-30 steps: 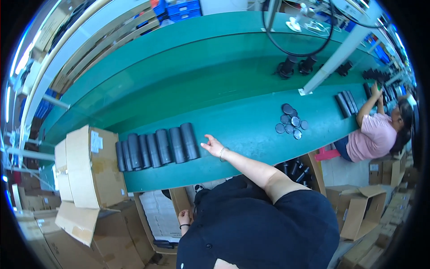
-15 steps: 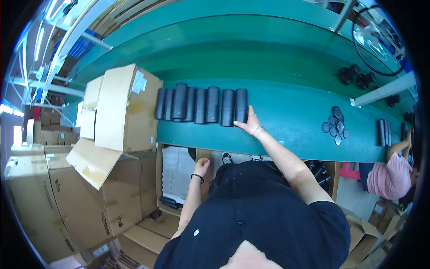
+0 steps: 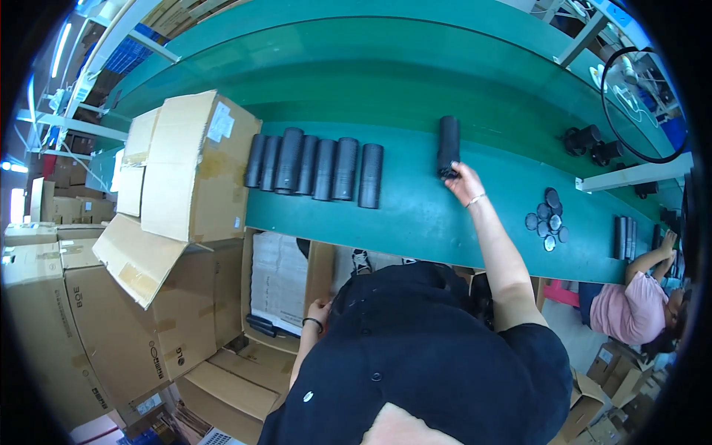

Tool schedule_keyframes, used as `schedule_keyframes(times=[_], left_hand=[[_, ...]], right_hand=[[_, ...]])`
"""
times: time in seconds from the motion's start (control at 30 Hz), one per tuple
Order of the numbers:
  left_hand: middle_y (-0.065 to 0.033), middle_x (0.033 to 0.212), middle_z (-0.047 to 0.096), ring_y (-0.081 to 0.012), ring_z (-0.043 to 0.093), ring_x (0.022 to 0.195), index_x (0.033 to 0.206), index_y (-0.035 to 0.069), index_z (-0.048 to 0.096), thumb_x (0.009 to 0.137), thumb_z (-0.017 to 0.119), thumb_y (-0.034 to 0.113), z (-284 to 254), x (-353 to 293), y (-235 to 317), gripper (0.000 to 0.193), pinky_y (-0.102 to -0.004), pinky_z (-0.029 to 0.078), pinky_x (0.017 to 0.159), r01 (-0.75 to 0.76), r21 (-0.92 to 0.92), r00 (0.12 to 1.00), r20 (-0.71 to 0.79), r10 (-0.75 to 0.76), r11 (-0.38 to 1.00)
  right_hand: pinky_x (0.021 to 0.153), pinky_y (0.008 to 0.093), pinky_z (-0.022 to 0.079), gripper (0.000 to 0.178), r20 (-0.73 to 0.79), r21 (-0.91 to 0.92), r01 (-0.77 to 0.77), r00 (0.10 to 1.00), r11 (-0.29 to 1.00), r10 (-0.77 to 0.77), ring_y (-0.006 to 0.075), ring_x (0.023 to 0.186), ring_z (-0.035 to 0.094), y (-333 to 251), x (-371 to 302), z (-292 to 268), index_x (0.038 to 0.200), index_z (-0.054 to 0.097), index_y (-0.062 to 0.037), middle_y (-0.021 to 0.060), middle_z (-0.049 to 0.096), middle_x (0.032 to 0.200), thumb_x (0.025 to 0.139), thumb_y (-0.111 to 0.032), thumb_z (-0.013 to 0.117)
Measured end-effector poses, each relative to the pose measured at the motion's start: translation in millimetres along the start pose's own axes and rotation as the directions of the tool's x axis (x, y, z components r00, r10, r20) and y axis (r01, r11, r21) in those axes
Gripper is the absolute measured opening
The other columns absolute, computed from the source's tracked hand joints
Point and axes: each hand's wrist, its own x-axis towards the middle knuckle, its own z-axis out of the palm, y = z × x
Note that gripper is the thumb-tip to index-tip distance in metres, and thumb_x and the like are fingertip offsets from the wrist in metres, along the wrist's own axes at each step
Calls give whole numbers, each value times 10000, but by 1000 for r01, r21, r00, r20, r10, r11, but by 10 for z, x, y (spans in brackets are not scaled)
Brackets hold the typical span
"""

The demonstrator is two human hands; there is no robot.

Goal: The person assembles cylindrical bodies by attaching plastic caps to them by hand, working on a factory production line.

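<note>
My right hand (image 3: 463, 183) is closed around the lower end of a black cylindrical tube (image 3: 449, 141), which points away from me over the green table. Farther left stands a row of several similar black tubes (image 3: 324, 170), with one tube (image 3: 371, 176) set slightly apart at its right end. My left hand (image 3: 319, 310) hangs low at my side, beside an open carton below the table edge. Its fingers are loosely curled, and nothing shows in them.
An open cardboard box (image 3: 222, 178) borders the tube row on the left. Black round discs (image 3: 545, 211) lie in a pile to the right. A carton with white packing (image 3: 278, 285) sits under the table edge. A person in pink (image 3: 627, 311) works at far right.
My right hand has taken the rightmost tube from the row and carried it right. My left hand has lowered toward my waist. The view has shifted slightly.
</note>
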Motion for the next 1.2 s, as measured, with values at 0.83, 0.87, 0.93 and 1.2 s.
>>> schedule_keyframes(times=[0.83, 0.87, 0.93, 1.2], left_hand=[[-108, 872, 633, -183, 587, 820, 980, 4, 584, 815, 570, 235, -32, 323, -13, 284, -302, 463, 728, 132, -104, 989, 88, -123, 986], [-86, 829, 623, -159, 581, 765, 987, 12, 578, 816, 572, 231, -156, 453, 90, 278, -283, 459, 676, -14, -15, 1000, 8, 14, 1000], [-56, 786, 614, -129, 574, 703, 993, 16, 570, 821, 566, 217, -387, 653, 503, 265, -253, 449, 609, -236, 90, 959, -136, 247, 968], [-20, 742, 592, -79, 528, 674, 932, 14, 569, 816, 580, 137, -646, 762, 1394, 170, -226, 438, 631, -365, -225, 924, -204, 323, 903]], right_hand=[[769, 384, 450, 720, 247, -920, 299, 944, 253, -220, 308, 888, 559, 453, 61, 776, 1269, 337, -12, 211, 553, 984, 708, -319, 669], [774, 386, 448, 803, 265, -921, 300, 950, 247, -166, 314, 890, 558, 594, -37, 985, 1305, 252, -14, 224, 546, 988, 704, -340, 673], [809, 383, 440, 992, 223, -947, 220, 975, 233, -14, 342, 947, 546, 701, -144, 1342, 1360, 42, -30, 270, 517, 1048, 691, -389, 680], [873, 350, 417, 988, 100, -930, 140, 986, 340, -131, 338, 1045, 514, 984, -51, 1500, 1339, 75, 33, 264, 490, 1144, 667, -317, 710]])
